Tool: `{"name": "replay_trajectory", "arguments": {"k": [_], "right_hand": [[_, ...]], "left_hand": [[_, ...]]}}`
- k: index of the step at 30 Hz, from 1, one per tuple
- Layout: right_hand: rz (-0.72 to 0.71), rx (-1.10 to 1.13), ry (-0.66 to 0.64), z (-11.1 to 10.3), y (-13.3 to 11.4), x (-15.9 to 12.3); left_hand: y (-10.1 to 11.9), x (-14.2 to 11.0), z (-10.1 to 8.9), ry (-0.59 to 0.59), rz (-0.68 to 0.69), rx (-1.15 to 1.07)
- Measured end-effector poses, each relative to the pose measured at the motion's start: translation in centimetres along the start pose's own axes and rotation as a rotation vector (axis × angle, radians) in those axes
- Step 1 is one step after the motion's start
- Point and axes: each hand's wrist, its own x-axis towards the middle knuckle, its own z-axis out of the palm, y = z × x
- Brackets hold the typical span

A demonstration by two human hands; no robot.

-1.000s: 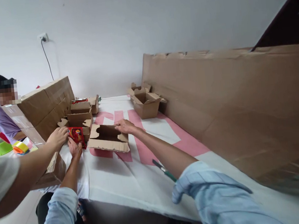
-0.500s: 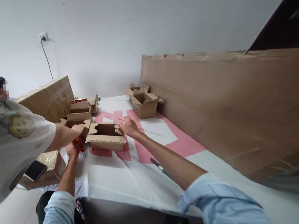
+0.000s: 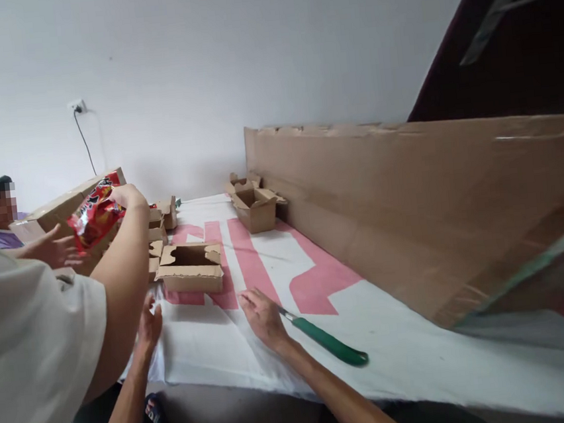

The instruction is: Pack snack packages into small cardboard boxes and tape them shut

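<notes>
My left hand is at the table's front left edge, fingers apart and holding nothing. Over the cloth to its right, my right hand is loosely curled with nothing visible in it. Beside that hand lies a green-handled knife; the hand hides part of its blade. Just beyond my hands stands an open cardboard box, its flaps up and its inside dark. On the left, a co-worker's hands hold a shiny red packet up in the air.
Small open cartons stand at the back against a large cardboard panel on the right. More small boxes line the left side, partly behind the co-worker's arm. A white and pink cloth covers the table.
Both my hands have drawn back from the box toward me. The red packet, earlier at my left hand, is now up in the co-worker's hands. The co-worker leans further in.
</notes>
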Motion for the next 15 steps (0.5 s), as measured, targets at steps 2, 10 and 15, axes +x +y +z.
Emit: {"name": "replay_trajectory", "arguments": {"k": [2, 10, 15], "right_hand": [[0.055, -0.035, -0.084, 0.8, 1.6, -1.5], [0.057, -0.160, -0.188, 2.4, 3.4, -3.6], [0.027, -0.260, -0.261, 2.8, 3.4, -3.4]], "left_hand": [[0.5, -2.2, 0.5, -0.093, 0.020, -0.049], [2.2, -7.9, 2.2, -0.309, 0.029, -0.121], [2.2, -8.5, 3.0, -0.285, -0.018, -0.094]]}}
